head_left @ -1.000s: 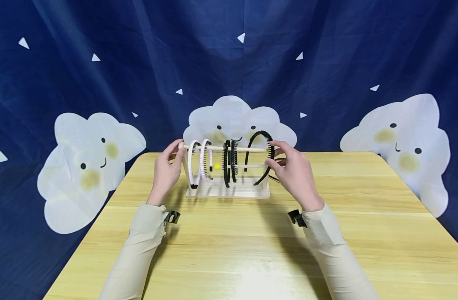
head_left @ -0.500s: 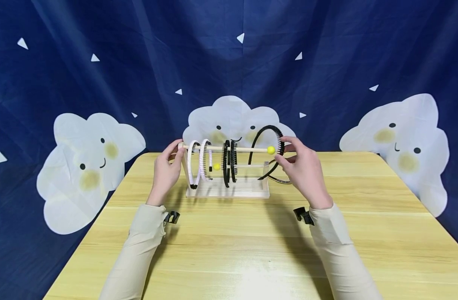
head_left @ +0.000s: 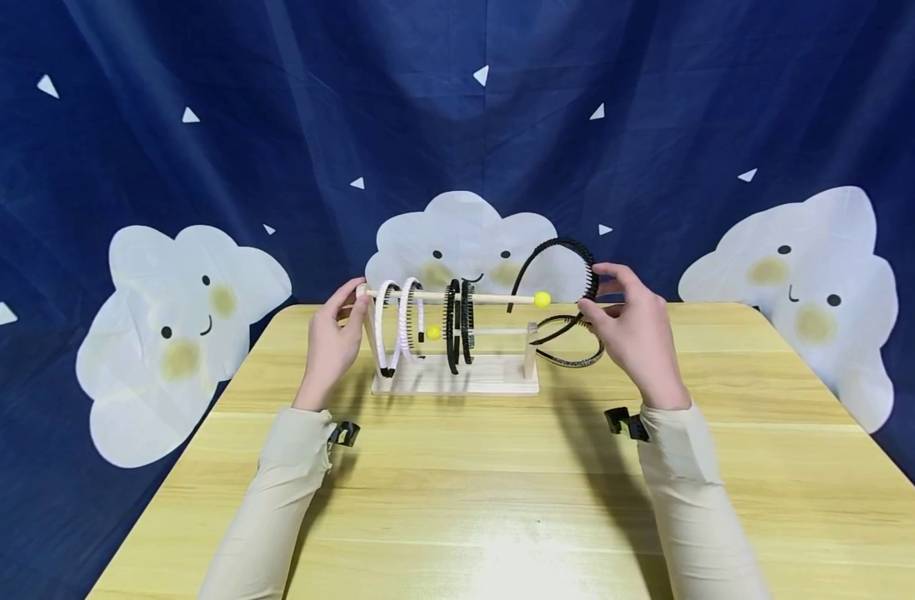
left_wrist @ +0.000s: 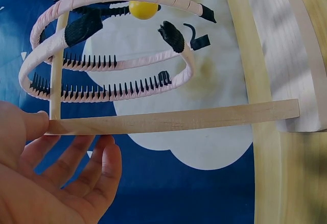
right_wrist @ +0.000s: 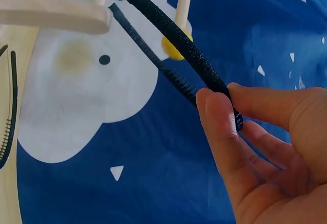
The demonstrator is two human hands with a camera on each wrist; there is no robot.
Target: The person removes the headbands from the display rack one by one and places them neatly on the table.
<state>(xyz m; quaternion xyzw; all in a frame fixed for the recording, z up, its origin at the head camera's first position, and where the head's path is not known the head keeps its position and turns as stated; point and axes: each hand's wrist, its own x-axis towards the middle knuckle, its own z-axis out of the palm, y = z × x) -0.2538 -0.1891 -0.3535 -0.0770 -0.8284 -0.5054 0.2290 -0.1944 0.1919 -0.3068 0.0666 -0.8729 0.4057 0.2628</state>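
Observation:
A wooden headband rack [head_left: 495,382] stands on the table; its upper rod ends in a yellow ball [head_left: 542,299]. My left hand [head_left: 332,337] grips the rack's upper left corner, thumb on the wooden upright [left_wrist: 168,120] and fingers below. Between thumb and fingers, my right hand [head_left: 641,337] pinches a black toothed headband [head_left: 558,242], off to the right of the ball. In the right wrist view the headband [right_wrist: 179,43] passes in front of the yellow ball [right_wrist: 173,48]. Two pale pink headbands [head_left: 405,329] and black headbands [head_left: 452,333] hang on the rack.
Another dark headband [head_left: 577,362] lies on the table [head_left: 457,475] behind and right of the rack. A second yellow ball [head_left: 434,332] sits on the lower rod. A blue curtain [head_left: 457,100] with white clouds hangs behind the table.
My right hand has moved right and drawn the black headband off the end of the upper rod, uncovering the yellow ball. My left hand has stayed on the rack.

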